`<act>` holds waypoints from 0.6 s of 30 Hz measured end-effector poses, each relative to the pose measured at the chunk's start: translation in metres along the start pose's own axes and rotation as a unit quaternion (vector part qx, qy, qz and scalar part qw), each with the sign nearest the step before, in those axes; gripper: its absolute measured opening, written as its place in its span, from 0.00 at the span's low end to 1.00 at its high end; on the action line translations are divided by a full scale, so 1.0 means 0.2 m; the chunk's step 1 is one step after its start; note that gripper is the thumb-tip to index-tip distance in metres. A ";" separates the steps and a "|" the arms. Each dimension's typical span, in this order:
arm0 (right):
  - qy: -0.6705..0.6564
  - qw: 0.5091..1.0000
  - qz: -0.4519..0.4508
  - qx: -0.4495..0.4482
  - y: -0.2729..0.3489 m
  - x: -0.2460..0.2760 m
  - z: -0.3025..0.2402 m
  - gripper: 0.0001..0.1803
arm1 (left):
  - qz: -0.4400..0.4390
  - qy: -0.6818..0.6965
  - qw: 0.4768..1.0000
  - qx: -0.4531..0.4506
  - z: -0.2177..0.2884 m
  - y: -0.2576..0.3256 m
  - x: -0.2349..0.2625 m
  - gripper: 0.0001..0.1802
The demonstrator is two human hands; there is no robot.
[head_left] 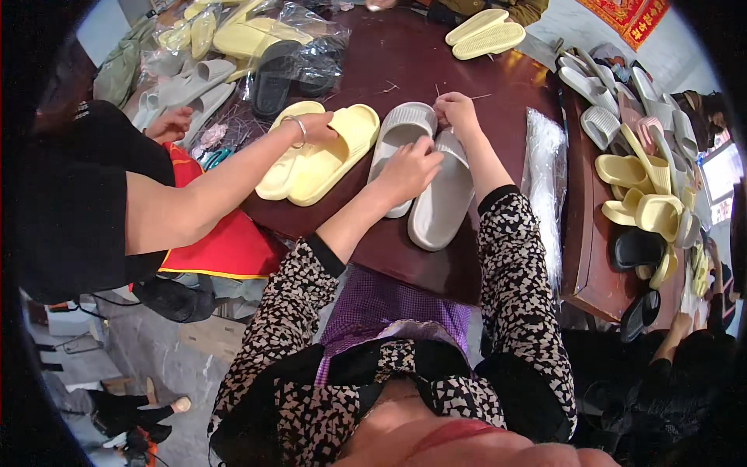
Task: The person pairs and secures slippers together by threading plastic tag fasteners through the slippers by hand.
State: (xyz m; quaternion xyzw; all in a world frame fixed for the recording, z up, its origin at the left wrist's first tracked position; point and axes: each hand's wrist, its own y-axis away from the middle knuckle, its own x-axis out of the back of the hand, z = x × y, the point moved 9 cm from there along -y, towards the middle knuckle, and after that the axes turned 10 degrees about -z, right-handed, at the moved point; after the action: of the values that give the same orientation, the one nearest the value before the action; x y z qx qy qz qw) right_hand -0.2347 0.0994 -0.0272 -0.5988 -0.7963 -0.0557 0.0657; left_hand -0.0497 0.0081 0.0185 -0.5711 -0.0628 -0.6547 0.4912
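Lying side by side on the dark wooden table [436,70]: a pair of grey slippers [424,175], left hand [408,167] curled closed over the strap of one, right hand [457,113] pinching narrow at the top edge of the other. Probably light, soft foam, bendable yet not slippery, best gripped at strap or sole edge. Crowding close on the left: a co-worker's hand [315,126] on a yellow pair [319,152]; just right, a clear plastic bag [545,179].

Dark wooden table [405,54], grey floor [148,342]
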 end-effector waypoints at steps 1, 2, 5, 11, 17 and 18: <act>-0.038 0.999 0.019 -0.003 0.03 0.03 0.00 0.02 | 0.000 0.004 1.000 -0.001 0.01 -0.01 0.03 0.09; -0.036 0.999 0.022 -0.006 0.06 0.05 0.00 0.02 | 0.038 -0.010 0.999 -0.001 0.02 -0.03 0.09 0.10; -0.125 0.989 -0.055 0.049 0.16 -0.02 -0.08 0.02 | 0.114 -0.042 0.993 0.005 -0.01 -0.07 0.23 0.13; -0.248 0.959 -0.112 0.083 0.40 -0.09 -0.17 0.02 | -0.127 -0.007 0.978 0.166 -0.26 -0.18 0.07 0.15; -0.256 0.963 -0.006 0.081 0.55 0.02 -0.12 0.02 | -0.118 0.018 0.984 0.131 -0.15 -0.12 0.00 0.15; -0.260 0.962 -0.001 0.081 0.57 0.02 -0.11 0.02 | -0.110 0.032 0.982 0.148 -0.16 -0.14 -0.01 0.14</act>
State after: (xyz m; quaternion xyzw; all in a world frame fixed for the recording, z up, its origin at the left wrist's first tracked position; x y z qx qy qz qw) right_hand -0.1259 0.1311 -0.0036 -0.5847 -0.7883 0.1665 -0.0951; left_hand -0.0917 0.0028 0.0193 -0.4600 -0.2058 -0.7065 0.4969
